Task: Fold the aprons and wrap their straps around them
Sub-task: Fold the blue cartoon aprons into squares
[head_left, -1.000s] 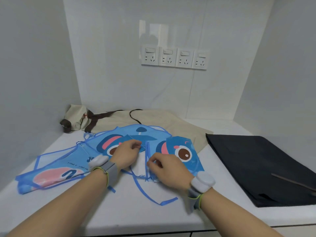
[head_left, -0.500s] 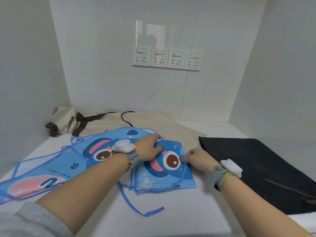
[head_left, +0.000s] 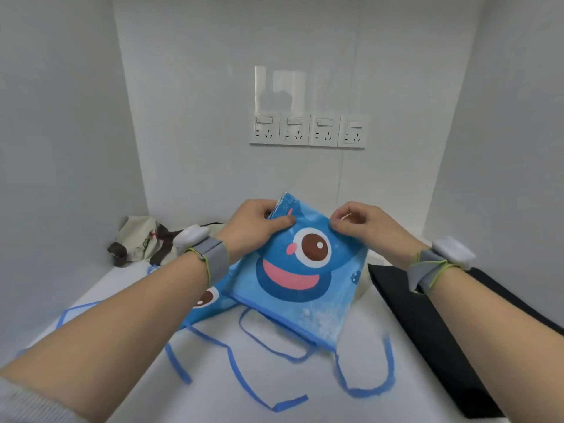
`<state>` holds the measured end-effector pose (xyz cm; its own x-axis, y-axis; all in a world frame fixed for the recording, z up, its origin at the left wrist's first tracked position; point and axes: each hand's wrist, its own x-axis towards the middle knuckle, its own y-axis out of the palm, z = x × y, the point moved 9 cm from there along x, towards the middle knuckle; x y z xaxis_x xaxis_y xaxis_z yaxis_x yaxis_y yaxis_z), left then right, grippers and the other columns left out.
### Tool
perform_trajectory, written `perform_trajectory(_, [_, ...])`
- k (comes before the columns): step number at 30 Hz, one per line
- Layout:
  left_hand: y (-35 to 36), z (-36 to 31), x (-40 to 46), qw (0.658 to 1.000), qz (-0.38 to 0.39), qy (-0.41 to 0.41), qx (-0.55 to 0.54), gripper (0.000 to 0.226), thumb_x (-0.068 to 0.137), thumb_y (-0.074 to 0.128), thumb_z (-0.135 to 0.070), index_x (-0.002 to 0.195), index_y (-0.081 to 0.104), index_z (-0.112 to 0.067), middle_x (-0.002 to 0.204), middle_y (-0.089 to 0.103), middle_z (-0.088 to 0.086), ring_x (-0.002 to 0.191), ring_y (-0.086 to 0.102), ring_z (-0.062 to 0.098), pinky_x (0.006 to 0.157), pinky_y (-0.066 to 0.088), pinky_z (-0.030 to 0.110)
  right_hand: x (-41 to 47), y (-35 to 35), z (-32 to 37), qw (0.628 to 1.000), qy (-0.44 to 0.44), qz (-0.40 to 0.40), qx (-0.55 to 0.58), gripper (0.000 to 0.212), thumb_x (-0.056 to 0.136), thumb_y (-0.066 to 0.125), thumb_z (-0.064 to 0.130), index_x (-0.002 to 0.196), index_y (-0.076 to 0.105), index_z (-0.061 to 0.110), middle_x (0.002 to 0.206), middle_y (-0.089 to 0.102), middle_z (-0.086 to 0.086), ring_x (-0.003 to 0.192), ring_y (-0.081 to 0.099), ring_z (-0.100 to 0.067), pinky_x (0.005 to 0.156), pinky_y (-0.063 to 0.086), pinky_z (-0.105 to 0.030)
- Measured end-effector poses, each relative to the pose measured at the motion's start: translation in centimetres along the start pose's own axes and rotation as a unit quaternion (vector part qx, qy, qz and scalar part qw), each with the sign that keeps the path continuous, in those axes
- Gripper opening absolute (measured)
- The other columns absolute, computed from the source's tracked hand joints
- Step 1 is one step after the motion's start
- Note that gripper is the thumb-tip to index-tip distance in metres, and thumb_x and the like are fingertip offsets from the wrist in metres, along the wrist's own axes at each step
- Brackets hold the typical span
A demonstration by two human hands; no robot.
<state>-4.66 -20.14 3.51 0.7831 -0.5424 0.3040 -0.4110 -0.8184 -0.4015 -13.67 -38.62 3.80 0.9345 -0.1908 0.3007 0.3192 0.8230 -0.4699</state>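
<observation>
A folded blue apron (head_left: pixel 299 270) with a cartoon eye and a pink mouth is lifted off the white table and tilted toward me. My left hand (head_left: pixel 256 224) grips its upper left edge with the thumb on the front. My right hand (head_left: pixel 360 222) pinches its upper right edge. Its blue straps (head_left: pixel 363 389) trail loose on the table below it. A second blue apron (head_left: pixel 207 303) lies flat under my left forearm, mostly hidden.
A black apron (head_left: pixel 427 325) lies flat at the right. A beige apron bundle wrapped in brown straps (head_left: pixel 140 239) sits in the back left corner. Walls close in on three sides, with wall sockets (head_left: pixel 306 131) on the back one.
Both hands moved from pressing the folded blue apron on the table to gripping its top edge and lifting it up. Its straps now hang down onto the table.
</observation>
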Motion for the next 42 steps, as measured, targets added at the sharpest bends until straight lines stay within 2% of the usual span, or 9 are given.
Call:
perform_trajectory(5, [-3.0, 1.2, -1.2, 0.98, -0.082, -0.024, -0.179, 0.016, 0.094, 0.063, -0.02, 0.102, 0.072, -0.009, 0.096, 0.075, 0.015, 0.085, 0.071, 0.032, 0.079, 0.058, 0.042, -1.7, 2.5, -5.1, 0.96, 0.153, 0.028, 0.235, 0.048, 0.091, 0.057, 0.052, 0.119, 0.066, 0.013, 0.113, 0.072, -0.011, 0.099, 0.069, -0.024, 0.085, 0.054, -0.036])
perform_trajectory(11, [-5.1, 3.0, -2.6, 0.938, -0.154, -0.042, -0.306, 0.021, 0.098, 0.057, -0.017, 0.11, 0.066, -0.003, 0.105, 0.072, 0.019, 0.089, 0.07, 0.033, 0.082, 0.058, 0.046, -3.1, 7.8, -4.1, 0.927, 0.127, 0.098, 0.34, 0.032, 0.098, 0.053, 0.02, 0.124, 0.062, 0.004, 0.121, 0.069, -0.014, 0.111, 0.066, -0.029, 0.095, 0.054, -0.04])
perform_trajectory(16, [-6.9, 6.9, -3.8, 0.903, -0.22, -0.088, -0.359, 0.026, 0.101, 0.049, -0.017, 0.12, 0.06, -0.003, 0.109, 0.071, 0.019, 0.099, 0.069, 0.039, 0.086, 0.055, 0.055, -4.1, 10.6, -3.7, 0.919, 0.164, 0.16, 0.322, 0.023, 0.097, 0.054, 0.018, 0.109, 0.059, 0.0, 0.083, 0.067, -0.021, 0.064, 0.066, -0.028, 0.059, 0.059, -0.034])
perform_trajectory(19, [-7.7, 9.8, -4.8, 0.916, -0.243, -0.114, -0.296, 0.024, 0.101, 0.047, -0.018, 0.117, 0.06, -0.006, 0.108, 0.071, 0.017, 0.097, 0.069, 0.037, 0.085, 0.055, 0.058, -4.5, 11.0, -5.1, 0.92, 0.196, 0.16, 0.299, 0.01, 0.097, 0.053, 0.014, 0.089, 0.052, 0.009, 0.056, 0.044, -0.007, 0.041, 0.038, -0.015, 0.039, 0.032, -0.023])
perform_trajectory(22, [-8.0, 12.9, -6.0, 0.939, -0.235, -0.16, -0.193, 0.018, 0.1, 0.045, -0.018, 0.108, 0.059, -0.01, 0.107, 0.07, 0.018, 0.094, 0.069, 0.036, 0.083, 0.055, 0.059, -3.9, 8.7, -6.7, 0.954, 0.208, 0.136, 0.17, 0.009, 0.096, 0.054, 0.01, 0.093, 0.061, 0.006, 0.053, 0.031, 0.0, 0.044, 0.019, -0.011, 0.041, 0.012, -0.021])
perform_trajectory(30, [-8.2, 17.9, -10.0, 0.955, -0.176, -0.228, -0.067, 0.013, 0.094, 0.056, -0.014, 0.104, 0.056, -0.023, 0.106, 0.07, 0.008, 0.092, 0.07, 0.029, 0.085, 0.056, 0.053, -4.6, 0.5, -10.0, 0.974, 0.203, 0.095, 0.022, 0.015, 0.092, 0.056, 0.002, 0.094, 0.071, -0.002, 0.059, 0.045, -0.006, 0.05, 0.026, -0.015, 0.043, 0.018, -0.023])
perform_trajectory(36, [-10.8, 15.4, -10.1, 0.93, -0.194, -0.202, 0.239, 0.076, 0.08, 0.066, -0.006, 0.145, 0.031, -0.025, 0.133, 0.045, 0.012, 0.121, 0.047, 0.034, 0.097, 0.043, 0.041, -5.5, -2.8, -12.7, 0.98, 0.195, 0.024, 0.023, 0.013, 0.09, 0.06, 0.002, 0.09, 0.073, 0.001, 0.064, 0.051, -0.012, 0.055, 0.039, -0.018, 0.052, 0.031, -0.028])
perform_trajectory(39, [-8.3, 10.5, -8.5, 0.898, -0.205, -0.074, 0.382, 0.054, 0.079, 0.065, -0.009, 0.129, 0.055, -0.025, 0.133, 0.046, 0.007, 0.126, 0.039, 0.029, 0.103, 0.036, 0.043, -5.3, -3.1, -12.2, 0.984, 0.171, -0.003, 0.041, 0.011, 0.091, 0.061, 0.003, 0.091, 0.072, -0.001, 0.066, 0.055, -0.01, 0.056, 0.045, -0.017, 0.055, 0.034, -0.029])
perform_trajectory(42, [-0.1, 8.1, -7.0, 0.951, -0.051, -0.014, 0.305, 0.026, 0.088, 0.061, -0.017, 0.113, 0.068, -0.022, 0.116, 0.063, -0.004, 0.112, 0.054, 0.014, 0.098, 0.041, 0.03, -5.1, -2.7, -11.7, 0.987, 0.152, -0.004, 0.043, 0.01, 0.091, 0.06, 0.001, 0.093, 0.07, 0.0, 0.072, 0.057, -0.013, 0.058, 0.047, -0.016, 0.055, 0.037, -0.027])
